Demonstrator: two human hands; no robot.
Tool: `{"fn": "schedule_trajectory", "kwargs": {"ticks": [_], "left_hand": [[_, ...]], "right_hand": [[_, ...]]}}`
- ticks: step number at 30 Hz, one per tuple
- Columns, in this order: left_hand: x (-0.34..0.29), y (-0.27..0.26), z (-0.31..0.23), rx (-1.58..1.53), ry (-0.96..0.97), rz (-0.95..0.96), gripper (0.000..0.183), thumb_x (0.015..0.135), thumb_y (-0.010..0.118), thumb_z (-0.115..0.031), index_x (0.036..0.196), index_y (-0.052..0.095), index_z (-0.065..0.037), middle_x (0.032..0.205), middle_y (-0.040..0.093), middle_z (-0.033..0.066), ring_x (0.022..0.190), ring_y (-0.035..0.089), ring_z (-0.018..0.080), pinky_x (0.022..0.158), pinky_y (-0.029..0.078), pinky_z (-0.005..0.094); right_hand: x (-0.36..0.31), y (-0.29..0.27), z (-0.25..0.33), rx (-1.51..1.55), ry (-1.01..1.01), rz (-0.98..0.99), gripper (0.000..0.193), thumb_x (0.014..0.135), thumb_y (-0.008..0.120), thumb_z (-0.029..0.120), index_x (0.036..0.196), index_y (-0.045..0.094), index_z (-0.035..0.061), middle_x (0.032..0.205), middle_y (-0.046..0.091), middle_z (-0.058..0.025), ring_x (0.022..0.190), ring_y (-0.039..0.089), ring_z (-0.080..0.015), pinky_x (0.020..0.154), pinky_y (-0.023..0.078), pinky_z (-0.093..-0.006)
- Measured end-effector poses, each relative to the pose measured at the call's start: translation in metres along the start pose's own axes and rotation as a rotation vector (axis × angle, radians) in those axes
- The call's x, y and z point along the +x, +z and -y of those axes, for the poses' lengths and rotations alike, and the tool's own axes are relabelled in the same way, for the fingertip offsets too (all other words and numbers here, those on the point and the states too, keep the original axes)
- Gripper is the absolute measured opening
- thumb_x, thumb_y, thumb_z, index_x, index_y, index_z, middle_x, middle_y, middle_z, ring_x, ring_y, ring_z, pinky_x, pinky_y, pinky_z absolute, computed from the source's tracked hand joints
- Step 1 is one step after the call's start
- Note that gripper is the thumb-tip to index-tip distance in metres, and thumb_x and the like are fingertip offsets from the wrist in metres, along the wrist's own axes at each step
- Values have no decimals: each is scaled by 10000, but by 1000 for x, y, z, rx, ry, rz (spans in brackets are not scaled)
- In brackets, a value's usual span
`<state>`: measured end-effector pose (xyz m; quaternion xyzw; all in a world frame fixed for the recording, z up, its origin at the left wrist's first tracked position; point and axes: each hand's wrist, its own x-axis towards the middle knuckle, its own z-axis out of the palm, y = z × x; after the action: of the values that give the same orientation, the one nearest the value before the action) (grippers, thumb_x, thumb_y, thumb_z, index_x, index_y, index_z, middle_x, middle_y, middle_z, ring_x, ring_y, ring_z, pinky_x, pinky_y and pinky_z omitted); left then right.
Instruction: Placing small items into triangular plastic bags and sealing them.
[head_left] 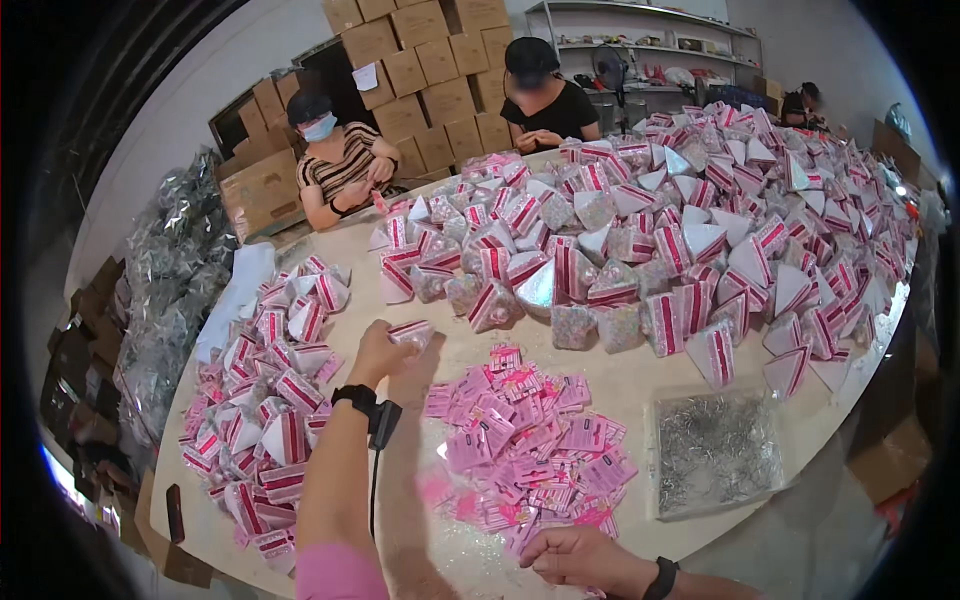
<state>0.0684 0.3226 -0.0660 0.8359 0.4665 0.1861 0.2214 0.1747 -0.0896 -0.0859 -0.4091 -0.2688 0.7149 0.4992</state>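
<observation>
My left hand (378, 358) reaches out over the table, its fingers closed on a small pink-and-white packet (412, 334) at the edge of the big heap of packets (620, 240). Close to the table's front edge, my right hand (572, 560) is curled with thumb and fingertips together. Whatever those fingers may pinch is too small to make out. Just beyond them spreads a loose pile of pink printed cards (530, 440). To the left of my left forearm lies a second pile of packets (275, 420).
A shallow clear box (718, 455) of thin silver metal pieces sits at the right. A dark phone-like object (175, 513) lies at the left edge. Two people (345, 170) (548, 105) work across the table, another far right. Stacked cartons (430, 75) stand behind.
</observation>
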Motion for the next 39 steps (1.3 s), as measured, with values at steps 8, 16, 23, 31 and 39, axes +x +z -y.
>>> {"fn": "schedule_trajectory", "kwargs": {"ticks": [8,16,23,31,39], "left_hand": [[-149,-25,-47,-1758,-30,142,294,949,427,-147,1184,460,28,1156,571,155,1116,531,338,984,438,429],[-303,10,-78,-1880,-185,140,393,938,476,-216,1247,412,19,1230,515,175,1130,519,324,993,422,415],[-352,21,-96,-1725,-57,-1,599,805,678,-184,1262,335,-6,1184,504,127,1073,536,200,937,438,317],[-367,19,-116,-1512,42,-281,574,781,676,-66,1235,328,-15,1160,487,110,1055,529,195,921,448,324],[-371,22,-117,-1449,69,-353,631,745,710,-62,1236,318,2,1161,482,124,1084,505,203,949,414,335]], "right_hand": [[9,-11,-19,-75,-103,-20,154,883,587,133,999,611,34,667,495,54,540,405,-22,476,322,-178],[-20,38,2,-439,-420,-141,168,854,603,90,997,638,9,787,591,27,666,497,-35,579,410,-199],[-38,82,22,-826,-800,-198,193,825,595,71,998,617,-10,872,643,-129,769,629,-202,691,489,-295],[-38,94,11,-1088,-975,-294,203,817,556,71,1012,591,26,866,624,-158,766,610,-332,634,487,-394],[-40,99,13,-1159,-948,-325,150,809,592,56,947,621,7,815,628,-155,737,621,-313,634,488,-366]]}}
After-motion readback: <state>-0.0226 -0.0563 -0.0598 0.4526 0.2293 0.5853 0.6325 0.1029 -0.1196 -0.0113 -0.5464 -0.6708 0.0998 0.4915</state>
